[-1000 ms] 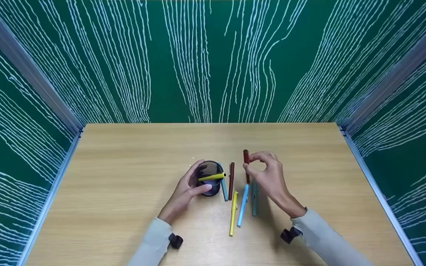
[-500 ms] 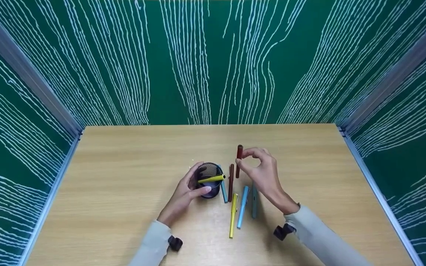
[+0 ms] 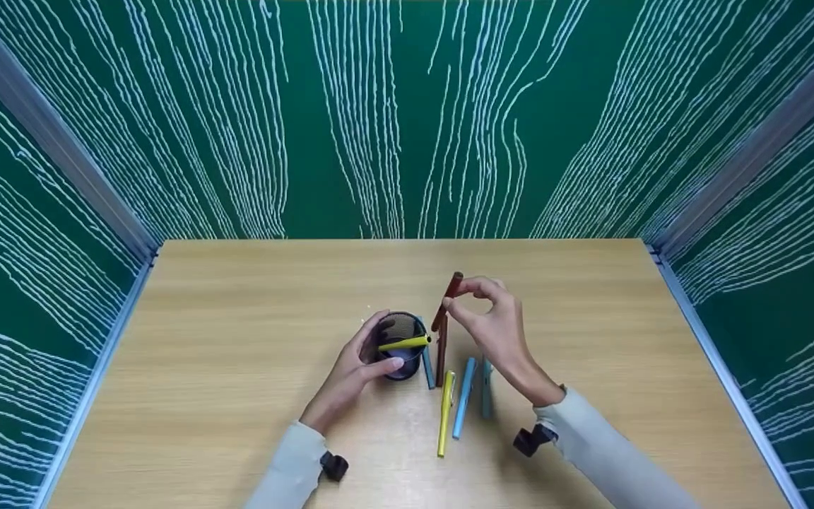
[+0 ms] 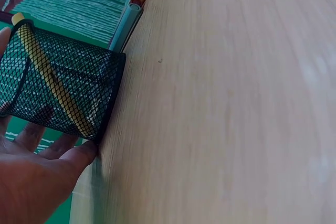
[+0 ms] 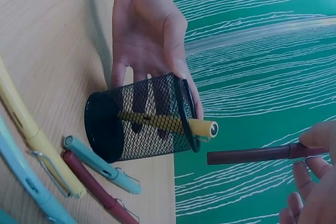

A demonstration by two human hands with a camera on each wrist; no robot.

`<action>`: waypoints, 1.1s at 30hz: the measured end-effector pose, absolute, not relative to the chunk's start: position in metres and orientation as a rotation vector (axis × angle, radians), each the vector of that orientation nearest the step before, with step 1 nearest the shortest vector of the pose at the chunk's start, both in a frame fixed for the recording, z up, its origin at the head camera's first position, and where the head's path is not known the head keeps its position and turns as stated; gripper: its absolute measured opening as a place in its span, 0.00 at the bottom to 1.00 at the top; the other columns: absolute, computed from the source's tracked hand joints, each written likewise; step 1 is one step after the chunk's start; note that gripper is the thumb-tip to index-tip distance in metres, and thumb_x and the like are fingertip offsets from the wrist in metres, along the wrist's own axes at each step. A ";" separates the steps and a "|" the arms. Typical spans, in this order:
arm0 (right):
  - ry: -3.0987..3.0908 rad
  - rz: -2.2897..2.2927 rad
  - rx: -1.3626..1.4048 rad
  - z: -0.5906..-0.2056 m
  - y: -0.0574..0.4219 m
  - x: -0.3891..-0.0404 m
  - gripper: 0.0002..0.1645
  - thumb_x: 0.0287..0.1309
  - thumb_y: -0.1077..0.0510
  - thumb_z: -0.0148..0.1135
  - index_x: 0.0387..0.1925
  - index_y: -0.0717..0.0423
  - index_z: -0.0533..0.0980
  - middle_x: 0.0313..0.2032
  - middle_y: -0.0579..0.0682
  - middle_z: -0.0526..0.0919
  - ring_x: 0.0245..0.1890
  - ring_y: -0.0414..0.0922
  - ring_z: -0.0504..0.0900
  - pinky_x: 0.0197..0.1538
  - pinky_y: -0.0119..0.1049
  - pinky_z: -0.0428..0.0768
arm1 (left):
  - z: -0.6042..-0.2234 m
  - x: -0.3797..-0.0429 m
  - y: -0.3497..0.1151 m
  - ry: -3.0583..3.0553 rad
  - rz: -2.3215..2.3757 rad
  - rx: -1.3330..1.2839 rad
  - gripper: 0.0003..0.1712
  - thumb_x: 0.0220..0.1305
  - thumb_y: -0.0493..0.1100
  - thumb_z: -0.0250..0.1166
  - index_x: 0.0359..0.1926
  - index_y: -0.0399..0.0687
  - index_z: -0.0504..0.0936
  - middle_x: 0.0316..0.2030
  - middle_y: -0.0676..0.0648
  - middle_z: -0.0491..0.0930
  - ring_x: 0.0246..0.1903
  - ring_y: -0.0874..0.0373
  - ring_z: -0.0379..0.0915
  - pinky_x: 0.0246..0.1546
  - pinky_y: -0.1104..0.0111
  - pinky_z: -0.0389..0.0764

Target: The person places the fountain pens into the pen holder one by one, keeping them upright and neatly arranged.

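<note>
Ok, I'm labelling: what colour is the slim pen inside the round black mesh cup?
The slim pen is yellow, clearest in the right wrist view.

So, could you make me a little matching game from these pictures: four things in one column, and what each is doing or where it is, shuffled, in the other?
Things:
1. left hand
2. right hand
3. mesh cup
4. light blue pen

Doing or place:
A. lying on the table
B. pinching a dark red pen in the air
C. has a yellow pen leaning inside it
D. gripping the mesh cup by its side

Right pairs: 1-D, 2-B, 3-C, 4-A
</note>
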State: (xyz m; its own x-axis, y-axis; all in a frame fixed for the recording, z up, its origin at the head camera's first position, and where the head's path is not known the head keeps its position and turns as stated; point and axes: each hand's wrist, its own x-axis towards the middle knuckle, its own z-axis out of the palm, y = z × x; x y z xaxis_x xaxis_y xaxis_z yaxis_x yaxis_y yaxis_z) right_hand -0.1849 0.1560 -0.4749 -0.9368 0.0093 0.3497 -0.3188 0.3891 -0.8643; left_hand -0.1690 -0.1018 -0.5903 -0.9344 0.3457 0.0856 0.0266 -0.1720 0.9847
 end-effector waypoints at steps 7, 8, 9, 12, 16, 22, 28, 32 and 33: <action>-2.344 1.634 0.244 -0.473 0.149 -0.185 0.10 0.65 0.59 0.80 0.46 0.56 0.89 0.50 0.53 0.88 0.57 0.56 0.78 0.65 0.53 0.71 | -0.588 -0.171 -0.102 1.888 2.204 0.443 0.52 0.70 0.34 0.75 0.88 0.47 0.58 0.82 0.40 0.64 0.84 0.46 0.55 0.85 0.55 0.51; -2.344 1.643 0.244 -0.473 0.148 -0.185 0.10 0.66 0.59 0.80 0.47 0.56 0.89 0.50 0.52 0.88 0.57 0.55 0.78 0.66 0.52 0.71 | -0.588 -0.170 -0.102 1.895 2.200 0.441 0.52 0.70 0.35 0.75 0.88 0.48 0.58 0.82 0.40 0.64 0.84 0.46 0.56 0.85 0.55 0.52; -2.343 1.650 0.243 -0.474 0.147 -0.185 0.10 0.66 0.59 0.80 0.46 0.55 0.89 0.50 0.52 0.88 0.57 0.55 0.78 0.65 0.52 0.71 | -0.588 -0.170 -0.103 1.898 2.199 0.441 0.52 0.70 0.35 0.75 0.88 0.48 0.58 0.82 0.40 0.64 0.83 0.46 0.56 0.85 0.54 0.52; -2.341 1.658 0.259 -0.478 0.144 -0.185 0.09 0.65 0.59 0.80 0.45 0.55 0.89 0.48 0.51 0.89 0.56 0.54 0.79 0.65 0.52 0.72 | -0.589 -0.171 -0.103 1.905 2.197 0.441 0.52 0.70 0.34 0.75 0.87 0.46 0.58 0.82 0.39 0.65 0.83 0.45 0.57 0.85 0.54 0.52; -2.362 1.665 0.263 -0.486 0.143 -0.184 0.08 0.64 0.60 0.80 0.44 0.55 0.89 0.46 0.50 0.89 0.55 0.56 0.81 0.64 0.53 0.74 | -0.589 -0.171 -0.103 1.909 2.196 0.454 0.53 0.70 0.33 0.75 0.88 0.44 0.57 0.82 0.39 0.65 0.83 0.45 0.57 0.85 0.53 0.52; -2.425 1.661 0.250 -0.499 0.143 -0.181 0.08 0.63 0.61 0.80 0.43 0.53 0.89 0.46 0.48 0.90 0.54 0.55 0.82 0.64 0.53 0.75 | -0.589 -0.172 -0.102 1.902 2.192 0.466 0.52 0.70 0.33 0.74 0.88 0.44 0.56 0.82 0.39 0.64 0.83 0.44 0.56 0.85 0.53 0.52; -2.477 1.667 0.277 -0.514 0.142 -0.178 0.06 0.64 0.61 0.79 0.41 0.52 0.89 0.44 0.45 0.90 0.53 0.54 0.82 0.63 0.56 0.76 | -0.590 -0.172 -0.102 1.837 2.228 0.447 0.52 0.70 0.33 0.74 0.88 0.45 0.57 0.82 0.36 0.63 0.84 0.41 0.54 0.85 0.51 0.52; -2.489 1.662 0.317 -0.523 0.142 -0.176 0.05 0.65 0.62 0.78 0.40 0.49 0.90 0.41 0.43 0.90 0.51 0.49 0.82 0.62 0.59 0.76 | -0.593 -0.171 -0.103 1.826 2.231 0.446 0.52 0.70 0.32 0.73 0.88 0.45 0.56 0.82 0.35 0.63 0.83 0.39 0.55 0.85 0.50 0.53; -2.499 1.654 0.322 -0.524 0.142 -0.175 0.05 0.65 0.61 0.78 0.40 0.48 0.90 0.41 0.42 0.90 0.51 0.49 0.82 0.62 0.57 0.76 | -0.593 -0.171 -0.103 1.828 2.230 0.445 0.52 0.70 0.32 0.73 0.88 0.45 0.56 0.82 0.35 0.63 0.83 0.40 0.55 0.85 0.50 0.54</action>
